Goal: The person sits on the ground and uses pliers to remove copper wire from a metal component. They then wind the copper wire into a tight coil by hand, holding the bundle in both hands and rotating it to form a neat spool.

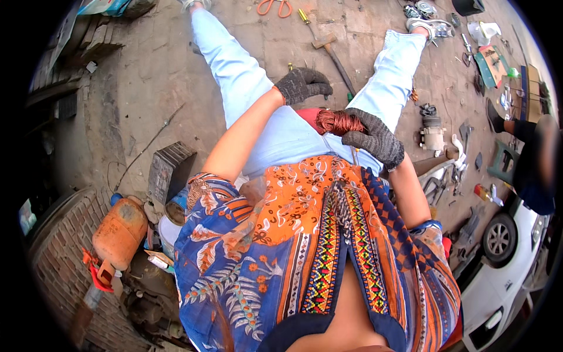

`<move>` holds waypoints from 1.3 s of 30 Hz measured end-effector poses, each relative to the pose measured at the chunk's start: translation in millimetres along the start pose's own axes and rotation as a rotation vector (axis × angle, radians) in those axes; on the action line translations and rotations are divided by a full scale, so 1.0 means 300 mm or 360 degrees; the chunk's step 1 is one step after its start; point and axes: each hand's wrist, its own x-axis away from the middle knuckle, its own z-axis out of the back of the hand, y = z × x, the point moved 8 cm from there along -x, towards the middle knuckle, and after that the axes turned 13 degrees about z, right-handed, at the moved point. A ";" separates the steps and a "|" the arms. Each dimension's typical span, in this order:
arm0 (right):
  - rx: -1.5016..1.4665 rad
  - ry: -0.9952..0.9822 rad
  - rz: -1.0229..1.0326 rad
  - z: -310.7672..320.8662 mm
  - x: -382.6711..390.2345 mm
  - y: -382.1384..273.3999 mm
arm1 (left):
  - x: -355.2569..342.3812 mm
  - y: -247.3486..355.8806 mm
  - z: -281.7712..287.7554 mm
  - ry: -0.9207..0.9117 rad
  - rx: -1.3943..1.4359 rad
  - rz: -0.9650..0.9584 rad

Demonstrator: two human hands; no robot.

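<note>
Between my thighs sits a bundle of reddish copper wire (340,122), with a red piece (307,116) beside its left end. My right hand (376,139), in a dark grey knit glove, is closed against the bundle's right end, its thumb toward me. Above my left thigh, apart from the wire, is my left hand (304,86) in a matching glove. Its fingers are bent together; what they hold, if anything, is too small to name. A small yellowish tip (290,67) shows just past the left knuckles. A thin pointed metal piece (355,156) shows below my right hand.
A hammer (334,56), a yellow-handled screwdriver (304,16) and orange-handled scissors (274,7) lie on the brick paving ahead. At left stand an orange gas cylinder (120,232) and a black battery (170,170). Scattered parts, another person's leg (498,120) and a white car (507,281) are at right.
</note>
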 end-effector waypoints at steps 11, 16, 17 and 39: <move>0.1007 0.0108 0.0527 -0.049 0.006 -0.143 | 0.059 0.214 0.180 0.0283 -0.0577 0.0177; 0.1385 0.0115 0.0450 -0.078 0.002 -0.115 | 0.096 0.337 0.176 0.0390 -0.0794 -0.0005; 0.1430 0.0137 0.0408 -0.072 0.002 -0.109 | 0.103 0.344 0.180 0.0409 -0.0823 0.0044; 0.1526 0.0457 0.0126 -0.045 -0.032 -0.091 | 0.210 0.419 0.090 0.0373 -0.0501 0.0096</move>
